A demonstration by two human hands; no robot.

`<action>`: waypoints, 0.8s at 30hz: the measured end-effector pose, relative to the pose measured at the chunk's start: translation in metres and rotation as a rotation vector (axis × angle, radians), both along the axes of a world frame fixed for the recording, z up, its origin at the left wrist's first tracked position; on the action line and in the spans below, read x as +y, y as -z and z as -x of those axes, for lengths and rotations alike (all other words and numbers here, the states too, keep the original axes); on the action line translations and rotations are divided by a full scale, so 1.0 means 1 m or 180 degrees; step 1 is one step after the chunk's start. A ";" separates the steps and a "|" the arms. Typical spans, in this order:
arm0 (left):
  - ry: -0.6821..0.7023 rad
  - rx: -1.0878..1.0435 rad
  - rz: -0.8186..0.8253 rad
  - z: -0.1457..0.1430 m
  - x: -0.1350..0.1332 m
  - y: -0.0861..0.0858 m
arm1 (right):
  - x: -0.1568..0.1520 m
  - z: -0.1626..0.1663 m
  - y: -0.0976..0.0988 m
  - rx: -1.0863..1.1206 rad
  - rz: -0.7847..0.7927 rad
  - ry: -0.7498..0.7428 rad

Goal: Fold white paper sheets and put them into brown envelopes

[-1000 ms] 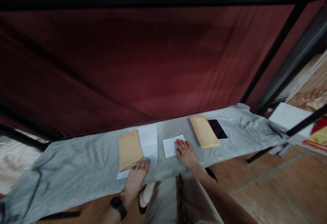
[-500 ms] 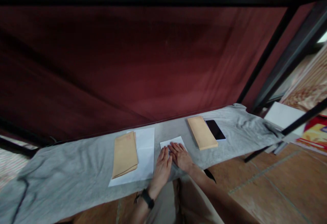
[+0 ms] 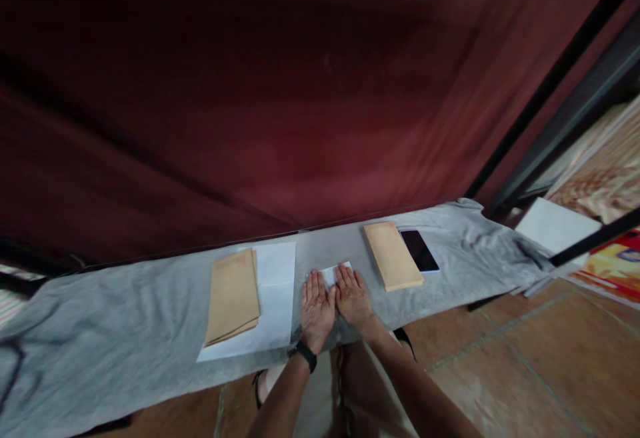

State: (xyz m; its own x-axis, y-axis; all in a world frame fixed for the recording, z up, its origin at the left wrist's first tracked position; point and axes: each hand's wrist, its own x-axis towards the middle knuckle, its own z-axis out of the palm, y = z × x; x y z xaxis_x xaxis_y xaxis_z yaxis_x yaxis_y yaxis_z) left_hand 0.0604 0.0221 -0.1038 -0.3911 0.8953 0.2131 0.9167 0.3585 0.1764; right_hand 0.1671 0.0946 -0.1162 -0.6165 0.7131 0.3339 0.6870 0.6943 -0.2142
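Both my hands lie flat, side by side, on a small folded white paper [image 3: 331,273] in the middle of a grey cloth-covered bench [image 3: 125,318]. My left hand [image 3: 316,307], with a black watch at the wrist, has its fingers stretched out over the paper's left part. My right hand [image 3: 353,297] presses on the right part, fingers also straight. Only the paper's far edge shows between the fingertips. A stack of brown envelopes [image 3: 232,295] rests on larger white sheets [image 3: 273,291] to the left.
A second stack of brown envelopes [image 3: 392,255] and a black phone [image 3: 419,250] lie to the right. A dark red curtain [image 3: 250,125] hangs behind the bench. Black metal frame bars [image 3: 550,98] and white and printed papers [image 3: 555,228] stand at the right over tiled floor.
My left hand left the envelope stack and white sheets and came right onto the small paper beside my right hand. Both hands now cover most of it.
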 end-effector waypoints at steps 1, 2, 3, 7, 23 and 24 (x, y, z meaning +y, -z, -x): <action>-0.0030 0.0008 -0.0027 0.000 -0.001 0.001 | 0.002 -0.002 0.001 0.0077 -0.0043 0.0061; -0.0057 0.0014 -0.0059 0.000 -0.002 0.001 | 0.004 -0.005 0.002 0.0142 -0.0083 0.0124; -0.0078 0.0019 -0.0089 0.001 -0.002 0.002 | 0.005 -0.008 0.003 0.0186 -0.0116 0.0183; -0.0172 0.0017 -0.0160 0.003 -0.007 0.003 | 0.008 -0.021 0.006 0.0179 -0.0165 0.0340; -0.0113 0.0092 0.0140 0.006 -0.017 0.007 | -0.027 -0.007 -0.019 -0.0010 0.0160 -0.0670; -0.0090 0.0086 0.0121 0.007 -0.018 0.007 | -0.028 -0.006 -0.019 -0.0023 0.0163 -0.0667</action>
